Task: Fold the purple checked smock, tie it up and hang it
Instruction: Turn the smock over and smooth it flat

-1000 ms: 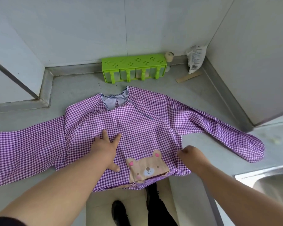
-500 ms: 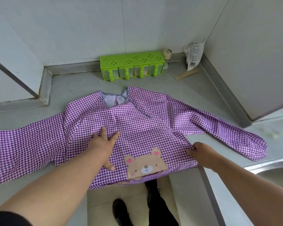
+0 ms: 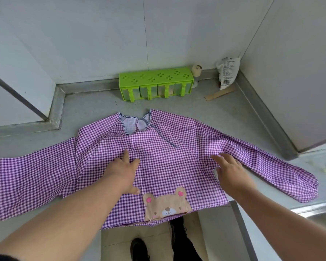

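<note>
The purple checked smock (image 3: pixel 169 162) lies spread flat on the grey counter (image 3: pixel 94 113), front up, both sleeves stretched out to the sides. A tan bear pocket (image 3: pixel 167 205) sits at its lower hem, which hangs a little over the counter's front edge. My left hand (image 3: pixel 123 171) presses flat on the middle of the chest, fingers straight. My right hand (image 3: pixel 229 170) lies flat on the smock's right side where the right sleeve starts, fingers spread. A thin tie string (image 3: pixel 166 139) runs down from the neck opening.
A green box with small drawers (image 3: pixel 156 83) stands against the back wall. Beside it are a small pale jar (image 3: pixel 196 71), a white packet (image 3: pixel 228 71) and a flat wooden stick (image 3: pixel 219 95). A steel sink rim (image 3: pixel 316 211) shows at lower right. Dark shoes (image 3: pixel 139 249) stand on the floor below.
My right hand let go of the smock's right hem corner, moved up and now lies flat near the right armpit. My left hand stayed pressed on the chest.
</note>
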The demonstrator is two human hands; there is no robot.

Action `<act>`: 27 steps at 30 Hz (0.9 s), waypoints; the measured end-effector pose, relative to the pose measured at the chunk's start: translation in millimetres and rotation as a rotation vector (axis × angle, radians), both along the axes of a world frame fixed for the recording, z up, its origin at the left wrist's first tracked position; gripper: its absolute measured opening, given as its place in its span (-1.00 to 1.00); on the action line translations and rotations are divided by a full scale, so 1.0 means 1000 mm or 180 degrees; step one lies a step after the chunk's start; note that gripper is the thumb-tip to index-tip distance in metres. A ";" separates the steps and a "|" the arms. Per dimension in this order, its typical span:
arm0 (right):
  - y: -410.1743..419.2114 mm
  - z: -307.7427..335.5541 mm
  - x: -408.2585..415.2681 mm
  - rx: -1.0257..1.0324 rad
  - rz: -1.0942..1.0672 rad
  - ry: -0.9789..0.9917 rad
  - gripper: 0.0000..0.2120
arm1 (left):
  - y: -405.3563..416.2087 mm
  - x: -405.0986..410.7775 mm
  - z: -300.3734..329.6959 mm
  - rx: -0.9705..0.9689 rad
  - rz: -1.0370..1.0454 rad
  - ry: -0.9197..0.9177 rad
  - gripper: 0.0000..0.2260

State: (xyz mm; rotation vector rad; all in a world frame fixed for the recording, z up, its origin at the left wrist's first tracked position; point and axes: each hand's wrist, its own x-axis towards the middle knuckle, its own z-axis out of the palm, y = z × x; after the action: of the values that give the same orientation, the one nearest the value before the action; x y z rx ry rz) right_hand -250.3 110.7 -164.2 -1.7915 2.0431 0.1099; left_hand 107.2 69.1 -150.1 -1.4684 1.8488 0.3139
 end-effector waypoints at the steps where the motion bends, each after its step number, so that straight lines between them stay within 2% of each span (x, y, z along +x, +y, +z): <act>1: -0.004 0.001 0.002 0.0050 0.0134 -0.0008 -0.48 | 0.000 0.000 -0.001 -0.0003 -0.0006 -0.0004 0.17; 4: -0.026 0.001 0.009 0.0342 0.0609 0.0048 -0.42 | -0.005 0.001 -0.005 -0.0042 -0.0068 -0.0033 0.27; 6: -0.038 0.001 0.009 0.0620 0.0772 0.0186 -0.30 | -0.009 0.005 -0.008 -0.0085 -0.0059 0.0003 0.31; 9: -0.049 0.003 -0.003 0.0832 0.0626 0.0534 -0.15 | -0.011 0.013 -0.010 -0.0015 0.0043 0.0023 0.31; 12: -0.057 0.010 -0.015 0.0628 0.0454 0.0931 -0.18 | -0.009 0.018 -0.009 -0.0018 0.0142 0.0111 0.27; 15: -0.072 0.018 -0.013 0.0462 0.0516 0.1191 -0.28 | -0.012 0.023 -0.003 -0.0165 0.0141 0.0289 0.15; 19: -0.091 0.023 0.017 0.0213 0.1167 0.0826 -0.45 | -0.018 0.026 0.002 -0.0176 0.0210 0.0556 0.01; 23: -0.108 0.020 0.068 0.0340 0.1867 0.0530 -0.32 | -0.028 0.028 0.009 -0.0116 0.0206 0.0689 -0.20; 27: -0.130 0.014 0.110 0.0220 0.1906 0.0477 -0.14 | -0.046 0.036 0.019 -0.0364 -0.0018 0.0865 -0.50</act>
State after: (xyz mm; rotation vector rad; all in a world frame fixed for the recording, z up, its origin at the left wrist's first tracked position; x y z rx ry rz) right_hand -140.2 -19.6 -149.8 -2.3479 1.5001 0.4920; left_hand 143.3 22.9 -130.8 -1.5593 2.1158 0.4289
